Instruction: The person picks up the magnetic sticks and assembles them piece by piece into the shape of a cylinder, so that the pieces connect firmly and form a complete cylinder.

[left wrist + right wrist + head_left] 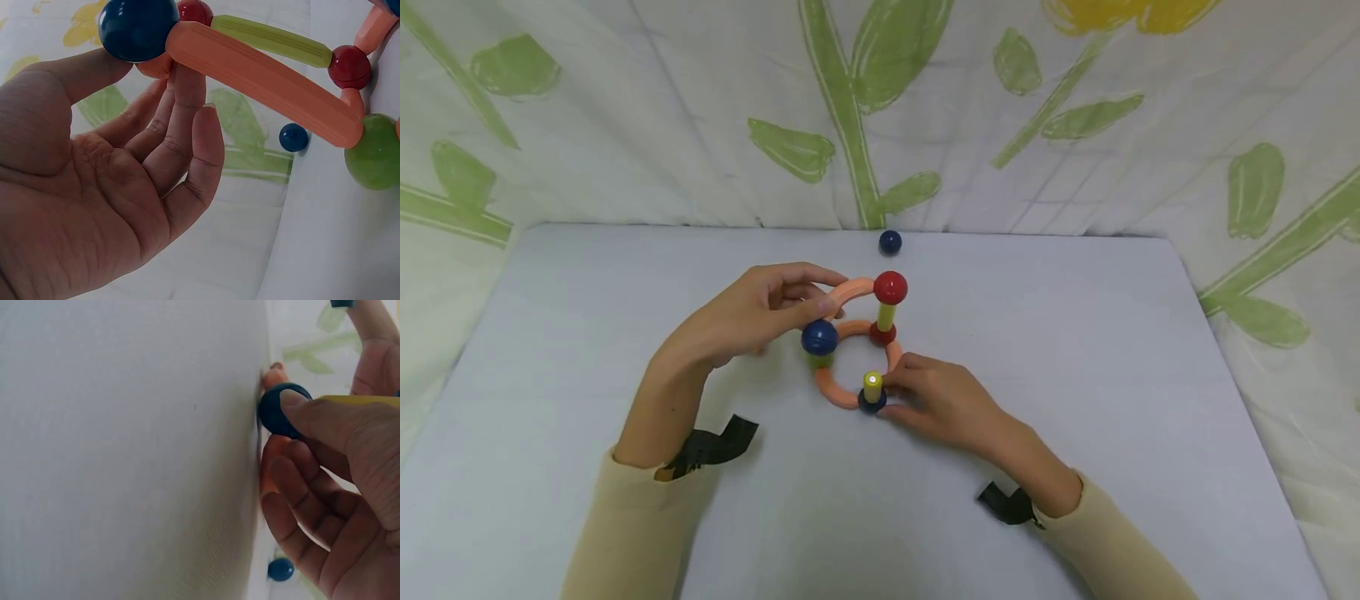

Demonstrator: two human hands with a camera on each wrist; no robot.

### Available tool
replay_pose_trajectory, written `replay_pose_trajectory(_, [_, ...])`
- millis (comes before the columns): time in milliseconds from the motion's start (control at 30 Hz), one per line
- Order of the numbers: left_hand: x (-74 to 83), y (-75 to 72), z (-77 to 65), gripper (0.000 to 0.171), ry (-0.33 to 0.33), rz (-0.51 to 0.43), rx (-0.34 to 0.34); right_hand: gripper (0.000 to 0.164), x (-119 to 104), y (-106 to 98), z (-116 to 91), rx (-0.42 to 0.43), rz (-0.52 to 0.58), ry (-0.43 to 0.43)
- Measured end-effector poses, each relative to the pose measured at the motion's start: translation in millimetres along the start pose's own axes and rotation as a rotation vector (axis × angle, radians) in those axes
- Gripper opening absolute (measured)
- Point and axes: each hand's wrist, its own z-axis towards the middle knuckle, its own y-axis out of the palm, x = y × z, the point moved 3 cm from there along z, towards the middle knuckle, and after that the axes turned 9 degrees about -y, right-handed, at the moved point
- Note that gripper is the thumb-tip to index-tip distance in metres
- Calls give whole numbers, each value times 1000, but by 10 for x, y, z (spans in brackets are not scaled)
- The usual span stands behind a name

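A ball-and-rod toy frame stands mid-table, its base a ring of curved orange rods (835,392). My left hand (748,310) pinches the upper curved orange rod (854,288), which spans from a blue ball (819,337) to the upper red ball (891,287). Under the blue ball, a straight orange rod (262,81) rises from a green ball (375,153). A yellow-green rod (886,317) links the upper red ball to a lower red ball (882,334). My right hand (951,404) holds the front dark blue ball (270,412) between thumb and fingers; a yellow rod (872,386) stands upright on it.
A loose dark blue ball (891,242) lies at the far edge of the white table (1060,333). Behind hangs a pale curtain (700,108) painted with green leaves. Black straps (722,442) stick out at both wrists.
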Motion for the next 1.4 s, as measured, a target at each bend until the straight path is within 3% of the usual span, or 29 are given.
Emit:
replay_pose_trajectory(300, [-23, -20, 110, 37, 69, -7, -23, 35, -113, 75, -7, 7, -13, 14])
replay_pose_trajectory(467, [-23, -31, 160, 38, 88, -26, -47, 29, -114, 37, -5, -19, 35, 0])
replay_pose_trajectory(667, [-16, -7, 163, 41, 89, -6, -91, 11, 131, -225, -41, 4, 136, 116])
replay_pose_trajectory(833, [-53, 2, 116, 49, 120, 56, -140, 34, 425, -384, 55, 48, 253, 190])
replay_pose_trajectory(933, [-113, 39, 89, 63, 169, 108, -164, 45, 497, -399, 170, 48, 284, 131])
replay_pose_trajectory(1067, [-177, 68, 54, 75, 207, 145, -123, 29, 464, -379, 295, 69, 304, 34])
replay_pose_trajectory(1167, [-178, 82, 37, 71, 232, 146, -96, 20, 420, -359, 329, 106, 298, 11])
replay_pose_trajectory(1400, [-235, 59, -23, 56, 262, 99, -68, 21, 369, -320, 345, 134, 271, -6])
